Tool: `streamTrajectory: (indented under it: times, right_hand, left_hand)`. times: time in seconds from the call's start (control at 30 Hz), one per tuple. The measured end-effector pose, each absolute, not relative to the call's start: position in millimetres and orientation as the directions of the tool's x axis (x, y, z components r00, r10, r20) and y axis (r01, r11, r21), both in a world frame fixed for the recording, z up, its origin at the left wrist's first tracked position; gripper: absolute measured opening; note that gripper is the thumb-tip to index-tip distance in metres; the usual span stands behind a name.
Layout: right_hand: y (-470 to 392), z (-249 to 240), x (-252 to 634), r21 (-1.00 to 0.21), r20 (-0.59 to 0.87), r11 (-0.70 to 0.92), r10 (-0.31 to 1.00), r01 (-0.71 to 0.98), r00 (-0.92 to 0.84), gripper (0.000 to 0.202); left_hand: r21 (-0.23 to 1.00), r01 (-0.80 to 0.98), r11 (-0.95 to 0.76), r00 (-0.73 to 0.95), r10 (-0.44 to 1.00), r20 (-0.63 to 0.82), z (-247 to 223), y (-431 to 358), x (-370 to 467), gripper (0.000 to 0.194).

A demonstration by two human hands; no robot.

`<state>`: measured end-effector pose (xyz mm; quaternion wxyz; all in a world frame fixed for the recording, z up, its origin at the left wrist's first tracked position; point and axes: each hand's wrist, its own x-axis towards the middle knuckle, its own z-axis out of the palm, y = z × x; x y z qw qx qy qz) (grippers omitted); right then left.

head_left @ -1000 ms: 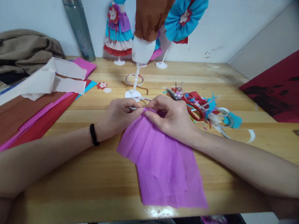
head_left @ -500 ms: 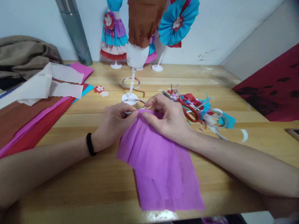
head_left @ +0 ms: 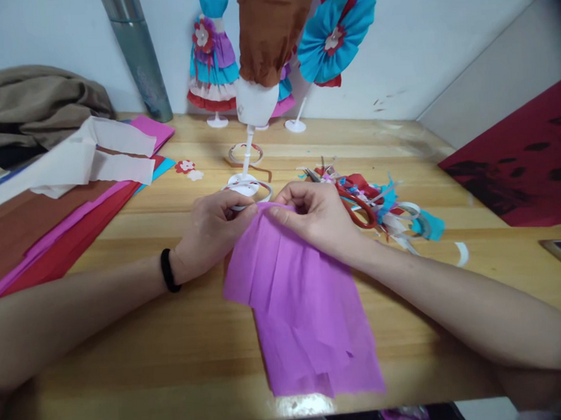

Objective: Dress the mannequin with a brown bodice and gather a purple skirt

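Below, wooden tabletop (head_left: 176, 362); purple paper (head_left: 305, 310) over it; pale wall (head_left: 441, 42) behind.

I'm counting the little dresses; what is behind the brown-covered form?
Behind the brown-covered form, a blue-and-pink skirt edge shows at its lower right; the rest of that skirt is covered.

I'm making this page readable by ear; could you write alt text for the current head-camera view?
A person's left hand and right hand pinch the far edge of pleated purple material over a wooden table. Behind stands a brown-covered dress form; coloured sheets lie to the left, red-handled scissors and scraps to the right.
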<state>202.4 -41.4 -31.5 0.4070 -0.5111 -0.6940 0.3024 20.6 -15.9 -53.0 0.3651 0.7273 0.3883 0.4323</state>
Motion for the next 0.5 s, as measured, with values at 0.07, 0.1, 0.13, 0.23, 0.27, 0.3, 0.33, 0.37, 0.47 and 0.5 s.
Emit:
streamTrajectory:
  times: [0.07, 0.1, 0.13, 0.23, 0.27, 0.3, 0.33, 0.37, 0.47, 0.5]
  right_hand:
    - [-43.1, -31.3, 201.4, -0.826, 0.285, 0.334, 0.943, 0.455, -0.174, 0.022]
    - [-44.0, -31.0, 200.9, -0.822, 0.295, 0.352, 0.936, 0.448, -0.194, 0.021]
    - [-44.9, -30.8, 200.4, -0.821, 0.301, 0.367, 0.929, 0.437, -0.215, 0.019]
    - [-46.3, -30.5, 199.6, -0.84, 0.296, 0.386, 0.915, 0.381, -0.274, 0.015]
    - [-46.4, -30.7, 199.6, -0.849, 0.291, 0.385, 0.912, 0.362, -0.288, 0.014]
    - [-46.4, -30.9, 199.6, -0.857, 0.287, 0.382, 0.911, 0.346, -0.295, 0.013]
    - [-46.2, -31.2, 199.7, -0.864, 0.281, 0.375, 0.913, 0.336, -0.296, 0.012]
    - [-45.9, -31.5, 199.8, -0.868, 0.276, 0.367, 0.916, 0.333, -0.291, 0.012]
    - [-44.9, -32.4, 200.1, -0.87, 0.272, 0.351, 0.928, 0.346, -0.256, 0.014]
    - [-44.6, -32.6, 200.2, -0.868, 0.276, 0.352, 0.928, 0.351, -0.249, 0.015]
  left_hand:
    - [0.848, 0.296, -0.439, 0.326, 0.881, 0.342, -52.6, -15.7, 20.5, 0.019]
    - [0.834, 0.319, -0.451, 0.326, 0.878, 0.35, -52.6, -15.6, 20.3, 0.018]
    - [0.819, 0.334, -0.467, 0.326, 0.872, 0.364, -52.7, -15.6, 20.2, 0.018]
    - [0.794, 0.361, -0.489, 0.317, 0.865, 0.389, -53.7, -15.5, 20.2, 0.019]
    - [0.793, 0.362, -0.489, 0.317, 0.865, 0.389, -54.1, -15.4, 20.2, 0.019]
    - [0.795, 0.362, -0.487, 0.319, 0.866, 0.386, -54.4, -15.3, 20.2, 0.019]
    - [0.797, 0.362, -0.484, 0.322, 0.867, 0.38, -54.5, -15.2, 20.2, 0.019]
    - [0.799, 0.365, -0.479, 0.324, 0.869, 0.373, -54.5, -15.1, 20.2, 0.019]
    - [0.809, 0.363, -0.462, 0.318, 0.878, 0.358, -53.5, -15.1, 20.0, 0.02]
    - [0.813, 0.361, -0.458, 0.317, 0.88, 0.355, -53.0, -15.2, 19.9, 0.02]
